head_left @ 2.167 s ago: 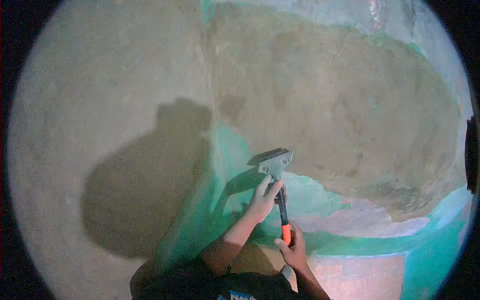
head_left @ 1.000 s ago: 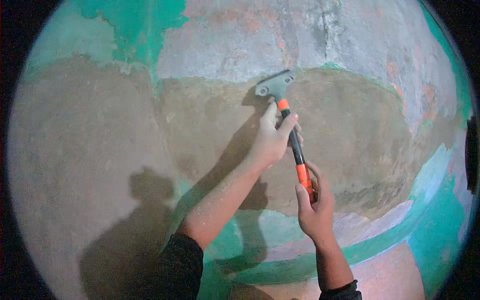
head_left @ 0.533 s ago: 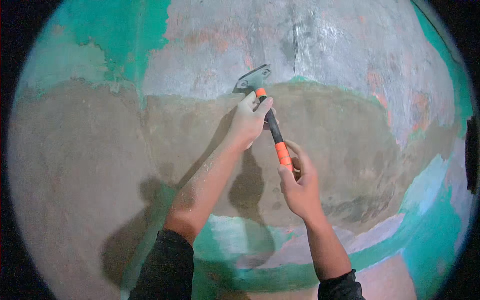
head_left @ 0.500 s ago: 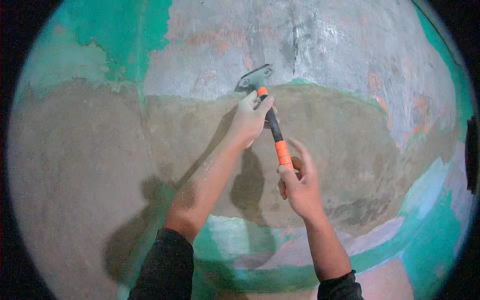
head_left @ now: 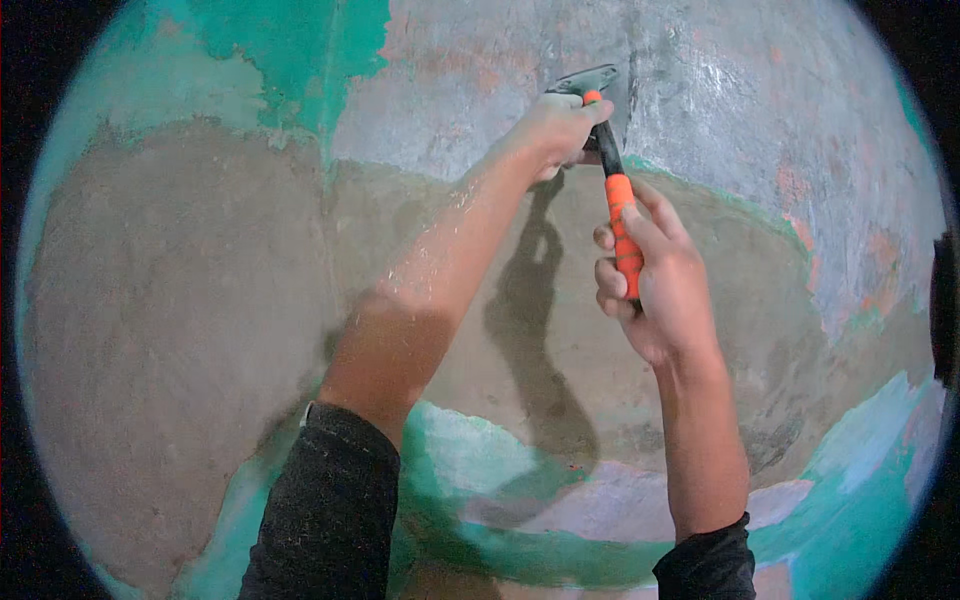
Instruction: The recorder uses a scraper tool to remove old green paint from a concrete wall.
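A long-handled scraper (head_left: 609,148) is held in both hands against the wall, tilted with its head up and its handle toward the lower right. Its wide flat head (head_left: 590,78) lies near the peeling grey-white coating; whether the blade edge touches the wall cannot be told. My left hand (head_left: 558,128) is closed round the neck just below the head, thumb over the orange collar. Lower down, my right hand (head_left: 672,275) wraps the orange grip (head_left: 619,190), with some fingers curled around its end. Pale flecks dot my left forearm.
The wall has a bare grey-brown area (head_left: 180,300) bordered by green paint (head_left: 300,50) and a grey-white coating (head_left: 720,110) with pinkish patches. Green and pale bands (head_left: 560,560) run along the bottom. Shadows of my arms fall on the wall.
Both hands and the scraper have moved up and to the right across the wall. My right hand's raised index finger has come closer to the grip. The view has shifted slightly too.
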Action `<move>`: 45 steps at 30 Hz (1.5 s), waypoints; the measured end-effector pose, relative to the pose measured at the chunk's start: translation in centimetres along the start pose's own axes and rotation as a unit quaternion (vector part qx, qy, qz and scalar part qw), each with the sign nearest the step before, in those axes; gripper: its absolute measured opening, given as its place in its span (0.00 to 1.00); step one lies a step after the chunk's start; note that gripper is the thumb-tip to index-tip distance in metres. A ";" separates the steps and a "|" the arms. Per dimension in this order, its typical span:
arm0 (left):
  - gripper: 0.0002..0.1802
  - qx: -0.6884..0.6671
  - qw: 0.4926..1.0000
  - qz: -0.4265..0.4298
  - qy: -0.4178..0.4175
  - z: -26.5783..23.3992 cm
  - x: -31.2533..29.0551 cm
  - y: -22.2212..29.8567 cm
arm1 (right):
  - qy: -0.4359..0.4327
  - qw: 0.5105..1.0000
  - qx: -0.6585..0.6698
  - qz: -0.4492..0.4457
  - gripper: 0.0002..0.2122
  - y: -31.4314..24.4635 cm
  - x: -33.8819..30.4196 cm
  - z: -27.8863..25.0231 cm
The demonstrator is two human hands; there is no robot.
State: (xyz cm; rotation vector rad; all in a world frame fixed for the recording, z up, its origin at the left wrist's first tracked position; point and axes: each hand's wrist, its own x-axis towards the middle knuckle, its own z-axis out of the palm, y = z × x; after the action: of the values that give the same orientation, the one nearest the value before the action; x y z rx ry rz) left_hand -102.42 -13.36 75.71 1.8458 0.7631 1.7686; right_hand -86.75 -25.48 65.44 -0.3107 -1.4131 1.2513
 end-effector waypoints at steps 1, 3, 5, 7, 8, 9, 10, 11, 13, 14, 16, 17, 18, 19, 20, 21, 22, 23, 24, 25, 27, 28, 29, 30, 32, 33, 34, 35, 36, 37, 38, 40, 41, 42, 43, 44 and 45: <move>0.15 -0.002 1.000 0.015 0.013 -0.5 0.8 0.6 | -0.002 1.000 -0.009 -0.010 0.23 -0.4 0.6 0.8; 0.14 0.051 0.999 -0.003 -0.004 -2.1 2.1 1.7 | 0.003 1.000 -0.017 -0.020 0.22 -0.8 1.4 2.4; 0.14 0.016 1.000 -0.002 0.015 -1.9 2.3 2.0 | 0.013 0.999 -0.022 -0.037 0.21 -0.7 1.8 3.1; 0.14 -0.050 0.998 0.025 0.015 -1.2 1.9 1.3 | 0.011 0.999 0.002 -0.042 0.21 -0.2 1.9 3.0; 0.14 -0.096 0.995 0.030 0.000 -1.3 1.6 0.9 | 0.006 0.999 0.029 -0.046 0.21 0.1 1.9 3.2; 0.14 -0.142 0.989 0.034 -0.015 -1.4 1.4 0.5 | 0.008 0.998 0.028 -0.048 0.21 0.2 2.0 3.6; 0.13 -0.173 0.984 0.045 -0.015 -1.3 1.3 0.6 | 0.008 0.998 0.030 -0.054 0.21 0.2 2.0 4.0; 0.13 -0.177 0.983 0.046 -0.021 -1.2 1.5 0.9 | 0.009 0.998 0.032 -0.061 0.21 0.2 2.1 4.3; 0.12 -0.247 0.969 0.011 -0.015 -1.0 2.2 1.4 | 0.012 0.997 0.025 -0.072 0.21 -0.5 2.7 5.0; 0.12 -0.251 0.967 0.023 -0.032 -1.2 2.5 1.4 | 0.010 0.997 0.022 -0.079 0.21 -0.6 2.8 5.3; 0.12 -0.246 0.968 0.013 -0.041 -0.9 2.3 0.9 | 0.037 0.996 -0.001 -0.081 0.21 -0.1 2.0 5.7; 0.11 -0.237 0.970 0.007 -0.045 -0.9 2.1 0.8 | 0.057 0.995 -0.022 -0.081 0.21 0.2 1.8 5.8; 0.10 -0.222 0.974 0.011 -0.045 -0.7 1.5 0.2 | 0.060 0.995 -0.024 -0.082 0.21 0.5 1.7 5.7; 0.10 -0.225 0.973 0.014 -0.050 -0.8 1.8 0.2 | 0.059 0.995 -0.031 -0.080 0.21 0.6 1.7 5.5; 0.09 -0.234 0.971 0.023 -0.050 -0.9 2.1 0.1 | 0.058 0.994 -0.038 -0.079 0.21 0.6 1.7 5.5; 0.09 -0.243 0.968 0.032 -0.050 -0.9 2.5 0.1 | 0.060 0.994 -0.041 -0.083 0.21 0.4 2.1 5.7; 0.09 -0.265 0.962 0.036 -0.053 -0.9 2.8 0.3 | 0.053 0.995 -0.029 -0.081 0.21 0.2 2.6 5.8; 0.09 -0.269 0.961 0.035 -0.058 -0.7 3.1 0.5 | 0.047 0.996 -0.016 -0.079 0.21 0.0 2.9 5.8; 0.09 -0.273 0.960 0.039 -0.057 -0.5 3.4 0.6 | 0.053 0.995 -0.019 -0.081 0.21 0.0 2.9 5.5; 0.09 -0.274 0.959 0.040 -0.052 -0.5 3.5 0.6 | 0.053 0.995 -0.027 -0.080 0.21 0.1 2.9 5.3; 0.08 -0.283 0.958 0.028 -0.033 -0.1 3.0 0.0 | 0.056 0.995 -0.036 -0.076 0.21 0.3 2.4 5.1; 0.08 -0.293 0.954 0.045 -0.037 0.1 2.7 -0.5 | 0.061 0.995 -0.042 -0.071 0.20 0.2 2.0 5.2; 0.08 -0.304 0.950 0.062 -0.040 0.2 2.5 -0.7 | 0.066 0.995 -0.048 -0.065 0.20 0.2 1.8 5.3; 0.08 -0.305 0.949 0.064 -0.041 -0.1 3.1 -0.4 | 0.066 0.994 -0.050 -0.067 0.20 0.1 2.3 5.4; 0.09 -0.265 0.959 0.098 -0.028 -0.7 4.5 0.3 | 0.073 0.992 -0.066 -0.082 0.21 -0.3 3.4 5.9; 0.09 -0.267 0.958 0.100 -0.028 -0.7 4.9 0.4 | 0.073 0.991 -0.068 -0.083 0.21 -0.5 3.5 6.3; 0.09 -0.277 0.957 0.085 -0.024 -0.6 4.8 0.8 | 0.081 0.991 -0.066 -0.087 0.21 -0.7 3.6 6.4; 0.10 -0.286 0.955 0.069 -0.020 -0.4 4.6 1.1 | 0.089 0.990 -0.063 -0.090 0.21 -0.8 3.6 6.5; 0.10 -0.299 0.951 0.077 -0.025 -0.1 4.0 1.0 | 0.092 0.990 -0.065 -0.090 0.21 -0.7 3.3 6.2; 0.10 -0.300 0.950 0.078 -0.025 -0.1 3.5 0.6 | 0.085 0.991 -0.064 -0.081 0.21 -0.5 2.8 6.0; 0.10 -0.301 0.951 0.070 -0.032 -0.1 2.8 0.1 | 0.078 0.992 -0.063 -0.072 0.21 -0.3 2.5 5.8; 0.11 -0.272 0.958 0.076 -0.037 -0.8 3.3 -0.3 | 0.068 0.993 -0.066 -0.075 0.21 0.3 2.8 6.0; 0.11 -0.275 0.957 0.079 -0.039 -0.9 4.1 -0.1 | 0.066 0.993 -0.070 -0.075 0.22 0.4 3.0 5.8; 0.11 -0.277 0.955 0.100 -0.031 -0.9 4.8 0.2 | 0.066 0.992 -0.073 -0.078 0.22 0.2 3.4 5.9; 0.12 -0.278 0.953 0.118 -0.024 -0.8 5.5 0.4 | 0.074 0.991 -0.073 -0.084 0.22 -0.1 4.1 6.2; 0.08 -0.261 0.960 0.097 -0.017 -1.1 6.2 0.7 | 0.081 0.990 -0.072 -0.090 0.22 -0.3 4.5 6.4; 0.08 -0.263 0.960 0.097 -0.019 -0.7 6.4 0.6 | 0.083 0.990 -0.073 -0.092 0.22 -0.4 4.3 6.3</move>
State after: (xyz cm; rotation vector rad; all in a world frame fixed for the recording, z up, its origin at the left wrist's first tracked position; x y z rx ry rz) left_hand -103.01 -9.47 80.87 1.6183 0.0719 1.8221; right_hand -93.15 -25.42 69.58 -0.3670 -1.3597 0.9527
